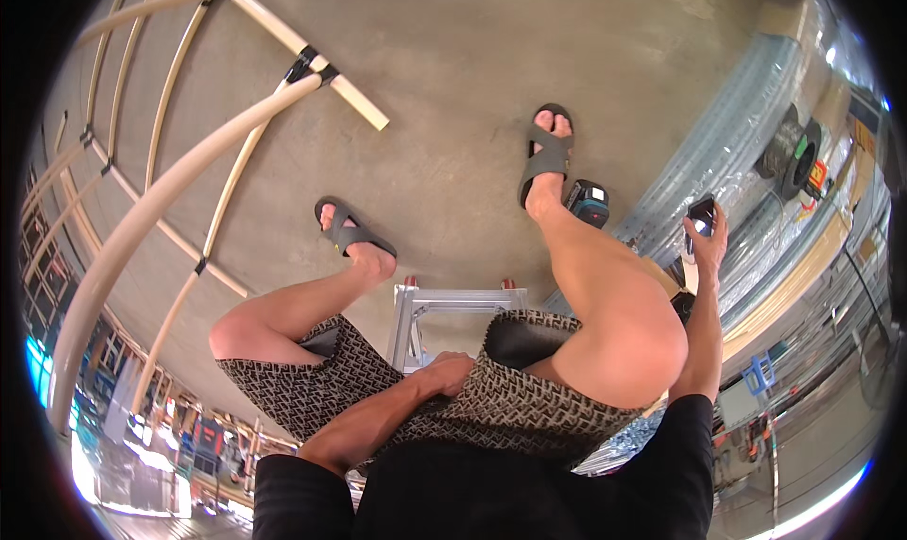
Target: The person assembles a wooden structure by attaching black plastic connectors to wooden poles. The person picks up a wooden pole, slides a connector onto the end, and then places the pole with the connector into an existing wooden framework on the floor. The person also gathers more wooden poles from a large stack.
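Smartphone [701, 216], right of frame, is gripped by the right hand [710, 245]: best held steady, by its edges. Left hand's [448, 375] fingers can't be judged.

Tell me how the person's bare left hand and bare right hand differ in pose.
The bare left hand lies between the legs of patterned brown-and-black fabric shorts; the bare right hand is held out to the right. The right hand holds a black, shiny handheld device; whether the left hand holds anything is hidden. Both are ungloved.
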Motion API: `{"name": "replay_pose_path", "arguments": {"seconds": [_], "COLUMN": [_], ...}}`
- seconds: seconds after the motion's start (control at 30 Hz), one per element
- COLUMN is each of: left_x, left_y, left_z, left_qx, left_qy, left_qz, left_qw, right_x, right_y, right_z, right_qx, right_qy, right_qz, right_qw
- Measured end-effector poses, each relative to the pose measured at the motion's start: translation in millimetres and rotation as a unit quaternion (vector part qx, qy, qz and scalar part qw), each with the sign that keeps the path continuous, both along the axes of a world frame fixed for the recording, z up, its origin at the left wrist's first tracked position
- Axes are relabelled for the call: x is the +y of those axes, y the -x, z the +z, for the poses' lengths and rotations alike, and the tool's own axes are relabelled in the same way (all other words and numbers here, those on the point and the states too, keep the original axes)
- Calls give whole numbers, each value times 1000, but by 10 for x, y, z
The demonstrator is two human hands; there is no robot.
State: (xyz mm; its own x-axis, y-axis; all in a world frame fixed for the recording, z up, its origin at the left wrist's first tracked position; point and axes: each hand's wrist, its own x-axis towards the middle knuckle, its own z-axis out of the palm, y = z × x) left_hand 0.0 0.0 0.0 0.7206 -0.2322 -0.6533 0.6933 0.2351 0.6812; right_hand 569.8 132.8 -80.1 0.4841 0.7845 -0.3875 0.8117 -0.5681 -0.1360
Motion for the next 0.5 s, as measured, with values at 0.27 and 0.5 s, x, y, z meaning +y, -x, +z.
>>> {"name": "replay_pose_path", "arguments": {"seconds": [0.27, 0.5], "left_x": [808, 1245], "left_y": [-91, -153], "left_z": [192, 306], "left_qx": [60, 56], "left_qy": [-59, -139], "left_qz": [50, 83], "left_qw": [995, 985], "right_x": [14, -120], "right_y": [81, -10], "right_z": [-104, -134], "right_qx": [13, -6], "right_qy": [8, -33], "right_qz": [23, 45], "right_qw": [1000, 998]}}
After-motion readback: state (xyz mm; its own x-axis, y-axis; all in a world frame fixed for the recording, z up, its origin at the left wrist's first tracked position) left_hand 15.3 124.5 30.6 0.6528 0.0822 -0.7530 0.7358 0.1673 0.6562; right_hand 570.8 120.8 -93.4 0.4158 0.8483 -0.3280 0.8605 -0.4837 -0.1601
